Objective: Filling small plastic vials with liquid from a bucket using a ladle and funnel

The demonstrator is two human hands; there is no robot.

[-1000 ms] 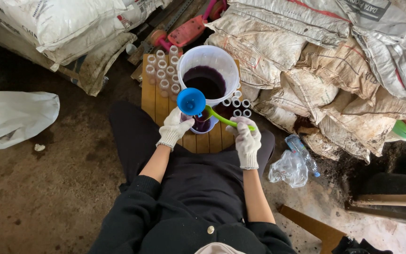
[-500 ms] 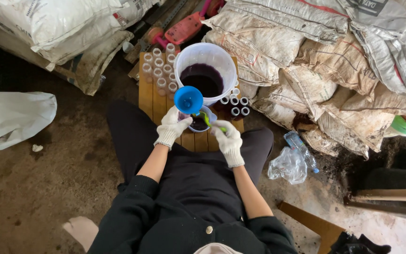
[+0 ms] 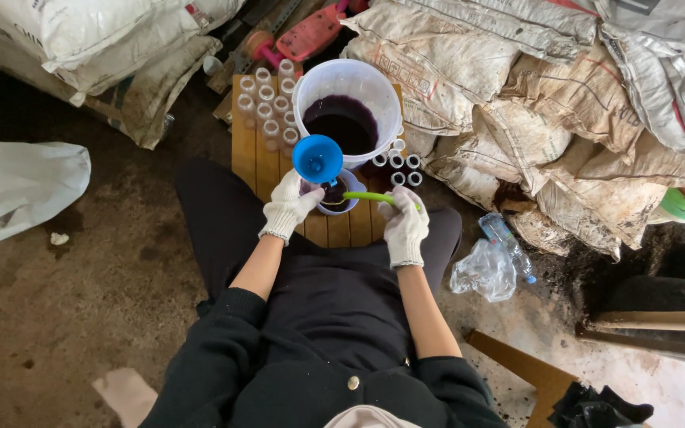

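Head view: left hand [image 3: 291, 202] grips a blue funnel [image 3: 317, 158]; right hand [image 3: 406, 226] at 3 o'clock holds a green ladle [image 3: 368, 196] over a small cup [image 3: 334, 196] of dark purple liquid.

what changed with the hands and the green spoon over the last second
The right hand swung the green spoon from the funnel down into the small cup, then out level to the right. It kept hold of the spoon throughout. The left hand stayed under the blue funnel; the big bucket did not move.

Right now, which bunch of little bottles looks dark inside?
The bunch right of the white bucket: those dark little bottles look filled, while the clear little bottles left of it look empty.
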